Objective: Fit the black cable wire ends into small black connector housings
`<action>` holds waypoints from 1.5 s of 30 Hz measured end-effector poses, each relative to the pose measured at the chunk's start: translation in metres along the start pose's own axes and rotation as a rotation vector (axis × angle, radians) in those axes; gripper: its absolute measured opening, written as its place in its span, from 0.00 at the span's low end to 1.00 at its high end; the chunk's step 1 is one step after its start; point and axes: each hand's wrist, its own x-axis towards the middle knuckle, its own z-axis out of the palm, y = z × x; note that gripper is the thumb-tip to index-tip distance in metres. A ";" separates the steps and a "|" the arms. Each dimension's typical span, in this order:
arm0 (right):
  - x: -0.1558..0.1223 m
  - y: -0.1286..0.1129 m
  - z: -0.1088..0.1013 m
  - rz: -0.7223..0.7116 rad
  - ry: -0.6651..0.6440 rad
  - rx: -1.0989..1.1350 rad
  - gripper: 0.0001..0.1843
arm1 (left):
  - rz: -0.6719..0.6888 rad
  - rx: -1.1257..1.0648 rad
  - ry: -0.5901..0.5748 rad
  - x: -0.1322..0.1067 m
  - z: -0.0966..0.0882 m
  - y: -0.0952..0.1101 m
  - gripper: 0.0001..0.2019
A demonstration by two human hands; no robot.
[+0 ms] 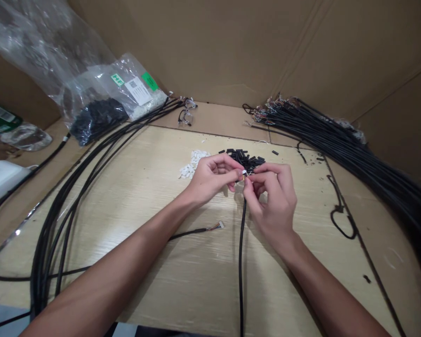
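Observation:
Between the fingertips of my left hand (pixel 219 175) is a small white connector (pixel 244 172). My right hand (pixel 272 192) pinches the thin coloured wires at the end of a black cable (pixel 243 243), right up against the connector. How far the wires sit in the housing is too small to tell. The cable hangs down toward the table's front edge. Behind my fingers lies a pile of short black sleeves (pixel 247 159), and left of it a heap of white connectors (pixel 194 164). Below my left hand rests another cable end with a white connector (pixel 221 224) on its wires.
A bundle of black cables (pixel 337 135) runs along the right side, and another bundle (pixel 70 196) curves along the left. Clear bags (pixel 101 112) of black and white parts, glasses (pixel 186 114) and a bottle (pixel 21 131) stand near cardboard walls (pixel 214 47).

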 end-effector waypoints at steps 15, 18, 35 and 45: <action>-0.003 -0.002 0.003 -0.035 0.043 -0.072 0.07 | 0.112 0.150 0.021 -0.004 0.009 0.003 0.06; -0.004 -0.001 0.004 -0.027 0.044 -0.074 0.08 | 0.157 0.207 0.005 -0.004 0.010 0.003 0.01; -0.001 0.000 0.008 0.397 0.008 0.393 0.08 | 0.090 0.167 -0.002 -0.006 0.007 0.000 0.15; 0.021 -0.005 -0.001 1.181 -0.146 1.197 0.24 | 0.193 0.220 -0.050 -0.006 0.006 0.000 0.11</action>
